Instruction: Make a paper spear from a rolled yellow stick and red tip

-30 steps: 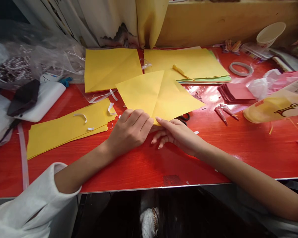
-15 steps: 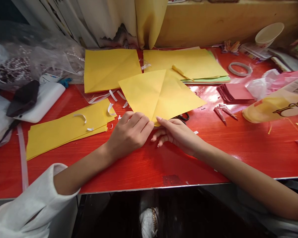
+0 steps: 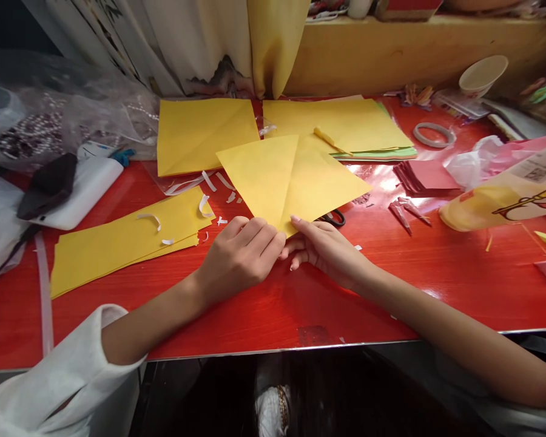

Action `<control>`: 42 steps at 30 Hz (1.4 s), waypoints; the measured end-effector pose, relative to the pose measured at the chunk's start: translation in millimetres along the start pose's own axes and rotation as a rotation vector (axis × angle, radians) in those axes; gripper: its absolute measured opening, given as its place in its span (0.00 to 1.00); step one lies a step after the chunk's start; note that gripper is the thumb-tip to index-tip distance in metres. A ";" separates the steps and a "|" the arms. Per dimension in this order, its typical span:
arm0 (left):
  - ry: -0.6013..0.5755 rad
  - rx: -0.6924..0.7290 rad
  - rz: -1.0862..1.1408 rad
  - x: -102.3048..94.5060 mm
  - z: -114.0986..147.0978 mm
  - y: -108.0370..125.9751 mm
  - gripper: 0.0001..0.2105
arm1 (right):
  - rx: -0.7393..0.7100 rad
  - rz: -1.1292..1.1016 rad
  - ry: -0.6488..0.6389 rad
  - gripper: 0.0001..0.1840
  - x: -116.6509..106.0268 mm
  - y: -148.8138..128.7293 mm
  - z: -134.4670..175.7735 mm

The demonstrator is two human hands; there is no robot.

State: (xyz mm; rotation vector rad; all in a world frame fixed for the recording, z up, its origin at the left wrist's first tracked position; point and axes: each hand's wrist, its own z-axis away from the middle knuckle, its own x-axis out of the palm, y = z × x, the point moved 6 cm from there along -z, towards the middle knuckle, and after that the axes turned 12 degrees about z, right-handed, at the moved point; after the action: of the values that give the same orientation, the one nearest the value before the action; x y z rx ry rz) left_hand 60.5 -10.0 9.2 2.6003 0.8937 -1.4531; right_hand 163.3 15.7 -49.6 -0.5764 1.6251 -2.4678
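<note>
Both hands hold the near corner of a creased yellow sheet of paper (image 3: pixel 295 176), raised above the red table. My left hand (image 3: pixel 243 252) is closed on that corner, its knuckles up and fingertips hidden. My right hand (image 3: pixel 323 249) pinches the same corner from the right, thumb on top and the other fingers curled below. A crease runs from the pinched corner up the sheet. Dark scissor handles (image 3: pixel 335 217) show partly from under the sheet's right side.
Yellow strips (image 3: pixel 127 243) with white scraps lie left. Behind are a yellow paper stack (image 3: pixel 204 130) and another stack (image 3: pixel 368 127) bearing a yellow stick (image 3: pixel 330 141). Right are dark red squares (image 3: pixel 430 176), a tape ring (image 3: pixel 434 135) and a drink cup (image 3: pixel 495 197).
The view has tilted up slightly, so things sit a little lower in it. Both hands still grip the sheet's near corner, and its far part has shifted slightly.
</note>
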 end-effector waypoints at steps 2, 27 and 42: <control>0.012 0.003 0.006 -1.5 -0.5 0.7 0.05 | 0.003 -0.003 0.000 0.16 0.0 -0.1 -0.4; -0.045 -0.078 -0.042 2.5 4.3 -9.0 0.07 | 0.026 0.088 -0.037 0.18 4.4 0.3 1.1; -0.031 -0.076 -0.022 3.9 3.3 -8.9 0.03 | 0.053 0.056 -0.032 0.17 2.7 0.5 1.8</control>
State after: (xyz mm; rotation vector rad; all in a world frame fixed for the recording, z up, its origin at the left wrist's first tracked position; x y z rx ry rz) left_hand 55.1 -1.7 6.4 2.5144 0.9574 -1.4307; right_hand 161.5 13.1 -48.8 -0.5530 1.5379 -2.4407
